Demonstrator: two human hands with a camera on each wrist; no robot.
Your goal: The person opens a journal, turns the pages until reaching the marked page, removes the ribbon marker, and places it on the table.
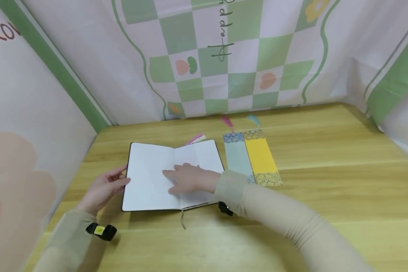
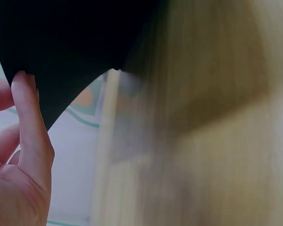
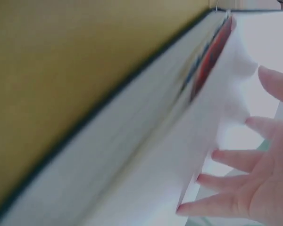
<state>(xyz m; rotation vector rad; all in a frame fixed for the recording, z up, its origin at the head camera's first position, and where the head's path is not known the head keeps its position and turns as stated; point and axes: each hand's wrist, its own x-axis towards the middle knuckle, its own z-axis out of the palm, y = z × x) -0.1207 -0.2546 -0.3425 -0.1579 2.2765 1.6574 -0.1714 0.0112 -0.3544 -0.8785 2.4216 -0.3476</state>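
Note:
An open notebook (image 1: pixel 146 189) with blank white pages and a dark cover (image 2: pixel 66 37) lies on the wooden table. At its left edge my left hand (image 1: pixel 102 190) pinches the cover and pages, thumb on top. My right hand (image 1: pixel 192 179) spreads its straight fingers over the pages near the spine; in the right wrist view the fingertips touch a page. Between the pages there, a red bookmark edge (image 3: pixel 212 56) shows. Pink and white tassels (image 1: pixel 196 139) stick out past the notebook's top. A thin ribbon (image 1: pixel 183 220) hangs from the spine's bottom.
Right of the notebook lie a pale blue bookmark (image 1: pixel 237 155) with a pink tassel and a yellow bookmark (image 1: pixel 261 155) with a blue tassel, side by side. My right sleeve crosses near their lower ends. A patterned cloth (image 1: pixel 210 87) hangs behind the table (image 1: pixel 326 170).

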